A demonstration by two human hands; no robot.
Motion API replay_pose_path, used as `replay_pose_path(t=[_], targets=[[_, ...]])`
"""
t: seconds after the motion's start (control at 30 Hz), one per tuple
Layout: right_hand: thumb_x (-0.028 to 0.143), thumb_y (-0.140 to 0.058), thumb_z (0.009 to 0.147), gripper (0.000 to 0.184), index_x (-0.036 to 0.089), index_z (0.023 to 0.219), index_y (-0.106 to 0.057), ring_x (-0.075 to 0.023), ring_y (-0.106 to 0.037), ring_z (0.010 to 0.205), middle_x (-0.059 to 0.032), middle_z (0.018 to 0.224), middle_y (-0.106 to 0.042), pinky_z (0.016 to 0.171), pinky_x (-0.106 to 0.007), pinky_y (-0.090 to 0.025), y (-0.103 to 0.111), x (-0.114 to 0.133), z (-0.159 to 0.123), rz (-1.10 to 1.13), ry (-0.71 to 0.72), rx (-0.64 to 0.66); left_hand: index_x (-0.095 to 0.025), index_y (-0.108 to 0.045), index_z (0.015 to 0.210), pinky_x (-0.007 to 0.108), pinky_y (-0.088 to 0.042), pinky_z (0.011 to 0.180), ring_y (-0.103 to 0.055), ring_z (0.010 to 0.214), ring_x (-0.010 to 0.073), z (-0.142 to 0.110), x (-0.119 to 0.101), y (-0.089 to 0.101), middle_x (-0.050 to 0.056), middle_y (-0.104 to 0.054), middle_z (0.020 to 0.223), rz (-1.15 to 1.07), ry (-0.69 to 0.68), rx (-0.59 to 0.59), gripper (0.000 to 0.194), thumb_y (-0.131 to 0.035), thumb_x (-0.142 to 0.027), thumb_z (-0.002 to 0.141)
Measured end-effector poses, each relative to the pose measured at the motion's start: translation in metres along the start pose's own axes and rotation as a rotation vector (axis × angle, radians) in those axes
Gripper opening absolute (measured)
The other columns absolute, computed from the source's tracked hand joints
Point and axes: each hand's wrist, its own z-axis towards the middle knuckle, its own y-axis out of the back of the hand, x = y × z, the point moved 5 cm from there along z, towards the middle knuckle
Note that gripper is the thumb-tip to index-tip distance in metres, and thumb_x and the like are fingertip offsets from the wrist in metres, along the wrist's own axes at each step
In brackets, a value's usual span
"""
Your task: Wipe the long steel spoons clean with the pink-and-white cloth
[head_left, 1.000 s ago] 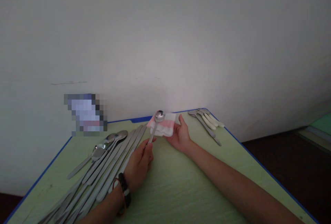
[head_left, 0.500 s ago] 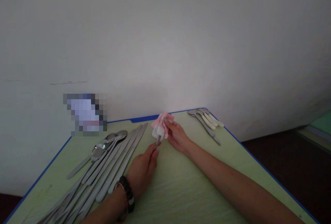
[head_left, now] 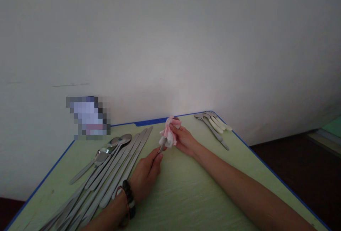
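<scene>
Left hand (head_left: 147,168) is clenched on a metal utensil (head_left: 162,147); right hand (head_left: 185,139) pinches pink-white cloth (head_left: 169,133) around its upper part, over the table (head_left: 173,195). My risk call: weak left grip plus cloth drag, utensil twists or drops. I can't make out its wrapped end. Left-side cutlery (head_left: 124,139) overlaps, cut off at frame bottom; pixelated object (head_left: 87,117) unreadable.

No readable text, brand, number or sign. Nine o'clock: flat, dark-edged rectangular object with a pale bluish screen-like face (head_left: 89,117), pixelated throughout; any lettering illegible. Also toward nine o'clock, slightly higher: thin, dark, roughly horizontal streak (head_left: 70,85) on the plain pale grey wall (head_left: 170,46); forms no letters or digits.
</scene>
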Motion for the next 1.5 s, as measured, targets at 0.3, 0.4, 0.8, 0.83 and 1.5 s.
replay_pose_path(t=[0.3,0.4,0.8,0.83,1.5], targets=[[0.027,-0.074,0.06,0.023,0.015,0.075,-0.062,-0.0091,-0.053,0.059,0.0016,0.066,-0.064,0.059,-0.022,-0.041,0.008,-0.003,0.004,-0.056,0.1,-0.119,-0.012,-0.046,0.123,0.022,-0.028,0.046,-0.036,0.048,0.0118,0.004,0.0,0.002,-0.007,-0.035,0.053,-0.065,0.019,-0.004,0.049,-0.029,-0.044,0.091],[0.033,-0.071,0.062,0.023,0.015,0.075,-0.062,-0.0093,-0.05,0.058,0.002,0.065,-0.062,0.057,-0.022,-0.039,0.017,0.001,0.007,-0.131,0.238,-0.233,-0.011,-0.047,0.123,0.022,-0.028,0.046,-0.037,0.048,0.0118,0.005,-0.003,0.004,-0.006,-0.036,0.053,-0.049,0.023,0.001,0.05,-0.03,-0.045,0.09],[0.049,-0.063,0.068,0.042,0.018,0.045,-0.047,-0.0088,-0.037,0.043,0.0051,0.038,-0.043,0.051,-0.025,-0.03,0.013,-0.001,-0.002,-0.193,0.235,-0.365,-0.01,-0.048,0.124,0.021,-0.028,0.047,-0.037,0.048,0.0109,0.005,-0.004,0.001,-0.007,-0.036,0.052,-0.151,0.022,0.053,0.053,-0.032,-0.047,0.089],[0.049,-0.064,0.067,0.04,0.018,0.046,-0.048,-0.009,-0.038,0.043,0.0051,0.039,-0.043,0.051,-0.025,-0.031,0.009,-0.005,-0.004,-0.144,0.188,-0.36,-0.011,-0.049,0.123,0.021,-0.029,0.047,-0.037,0.048,0.011,0.005,-0.005,0.001,-0.007,-0.036,0.052,-0.151,0.011,0.054,0.052,-0.032,-0.046,0.089],[0.049,-0.064,0.065,0.034,0.016,0.064,-0.058,-0.0096,-0.044,0.052,0.0028,0.054,-0.055,0.052,-0.023,-0.034,0.029,0.013,0.003,-0.315,0.369,-0.438,-0.006,-0.05,0.122,0.021,-0.023,0.044,-0.033,0.045,0.0094,0.007,-0.004,0.0,-0.008,-0.034,0.051,-0.261,0.078,0.077,0.06,-0.037,-0.052,0.085]])
